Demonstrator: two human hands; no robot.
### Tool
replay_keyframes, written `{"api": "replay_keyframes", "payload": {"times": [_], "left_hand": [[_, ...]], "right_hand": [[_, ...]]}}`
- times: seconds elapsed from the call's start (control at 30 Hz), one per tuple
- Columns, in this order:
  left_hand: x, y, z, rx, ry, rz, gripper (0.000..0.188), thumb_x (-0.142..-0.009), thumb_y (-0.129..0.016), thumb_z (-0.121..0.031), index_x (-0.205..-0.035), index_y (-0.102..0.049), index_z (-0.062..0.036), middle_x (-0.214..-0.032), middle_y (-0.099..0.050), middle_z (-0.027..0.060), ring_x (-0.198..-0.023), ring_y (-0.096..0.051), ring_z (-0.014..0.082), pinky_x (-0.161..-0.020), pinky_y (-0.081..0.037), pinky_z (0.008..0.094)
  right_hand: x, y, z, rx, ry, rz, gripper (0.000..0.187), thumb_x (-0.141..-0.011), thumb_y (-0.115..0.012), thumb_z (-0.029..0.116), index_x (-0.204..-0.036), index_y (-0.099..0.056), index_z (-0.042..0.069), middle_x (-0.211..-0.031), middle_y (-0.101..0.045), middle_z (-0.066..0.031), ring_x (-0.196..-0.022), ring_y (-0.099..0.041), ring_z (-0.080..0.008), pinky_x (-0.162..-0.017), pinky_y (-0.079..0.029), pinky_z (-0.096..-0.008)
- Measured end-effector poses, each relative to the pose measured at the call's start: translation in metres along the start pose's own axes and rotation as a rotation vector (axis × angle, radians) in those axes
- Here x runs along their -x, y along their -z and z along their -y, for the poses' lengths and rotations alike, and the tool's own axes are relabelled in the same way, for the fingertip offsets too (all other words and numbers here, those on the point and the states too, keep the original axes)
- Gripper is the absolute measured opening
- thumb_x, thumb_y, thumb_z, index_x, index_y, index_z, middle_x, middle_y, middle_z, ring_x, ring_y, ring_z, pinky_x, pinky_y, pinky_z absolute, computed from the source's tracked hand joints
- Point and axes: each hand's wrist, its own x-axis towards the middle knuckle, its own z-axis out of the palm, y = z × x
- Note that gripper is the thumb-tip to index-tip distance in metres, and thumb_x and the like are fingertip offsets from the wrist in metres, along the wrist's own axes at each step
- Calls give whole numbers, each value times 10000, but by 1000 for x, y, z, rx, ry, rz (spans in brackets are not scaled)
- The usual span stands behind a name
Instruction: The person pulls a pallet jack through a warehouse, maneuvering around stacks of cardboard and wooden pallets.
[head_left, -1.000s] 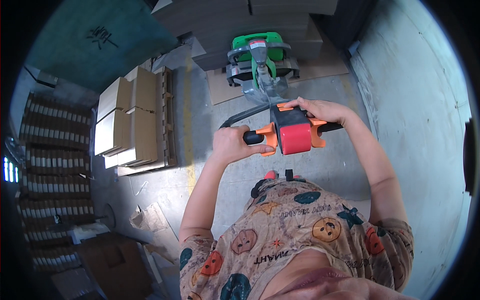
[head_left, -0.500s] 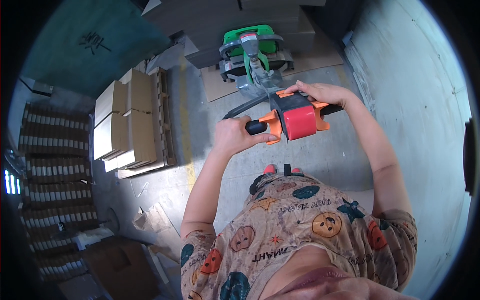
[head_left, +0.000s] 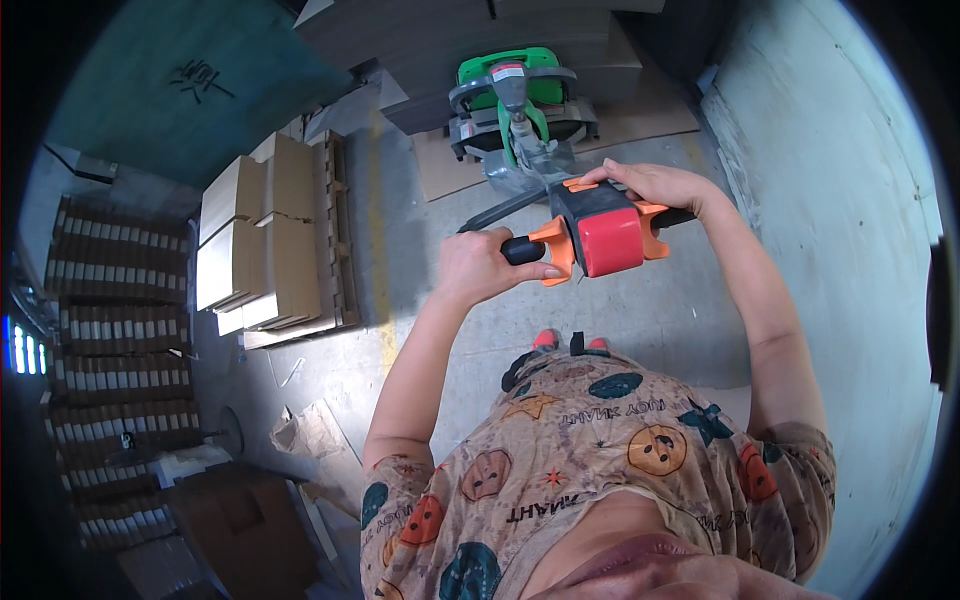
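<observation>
In front of me is the control handle [head_left: 611,241] of a green electric pallet truck [head_left: 515,105], with a red front pad and orange thumb levers. My left hand [head_left: 478,265] wraps the black left grip, its thumb reaching along the left orange lever [head_left: 556,250]. Over the right side of the handle head lies my right hand [head_left: 655,187], fingers bent over its top by a small orange switch [head_left: 579,185]. Part of the black right grip shows below that hand; its palm side is hidden. The truck's body stands beyond the handle, by stacked boards.
Flat cardboard stacks [head_left: 245,235] lie on a wooden pallet [head_left: 338,230] at left. A pale wall [head_left: 830,300] runs close along the right. Large stacked sheets [head_left: 440,50] stand behind the truck. Brown paper [head_left: 318,440] lies on the floor at lower left, near bundled cardboard [head_left: 120,335].
The surroundings and handle appear slightly farther right in the picture. Both hands keep the same hold on the handle.
</observation>
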Motion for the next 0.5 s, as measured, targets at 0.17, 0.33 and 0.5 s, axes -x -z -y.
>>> {"api": "replay_keyframes", "payload": {"times": [0.17, 0.33, 0.5], "left_hand": [[2, 3, 0, -58, 23, 57, 719, -508, -711, -774, -735, -709, -92, -524, -596, 47, -529, -636, 250, -546, -510, 343], [0, 6, 4, -43, 5, 14, 735, -502, -681, -804, -671, -673, -88, -509, -580, 54, -525, -627, 259, -535, -499, 354], [3, 9, 7, -13, 9, 7, 745, -498, -659, -823, -618, -646, -87, -499, -567, 58, -524, -618, 266, -519, -485, 357]], "right_hand": [[0, -3, 1, -52, -30, 38, 719, -892, -303, 720, -1344, -508, 201, -1266, -571, -89, -1102, -572, -205, -852, -516, -356], [-1, -3, 5, -63, 45, 28, 716, -897, -296, 715, -1335, -517, 194, -1260, -578, -95, -1098, -580, -206, -824, -526, -341], [0, -7, 12, -42, 31, 25, 707, -912, -278, 699, -1330, -526, 186, -1273, -569, -97, -1134, -557, -212, -932, -464, -334]]}}
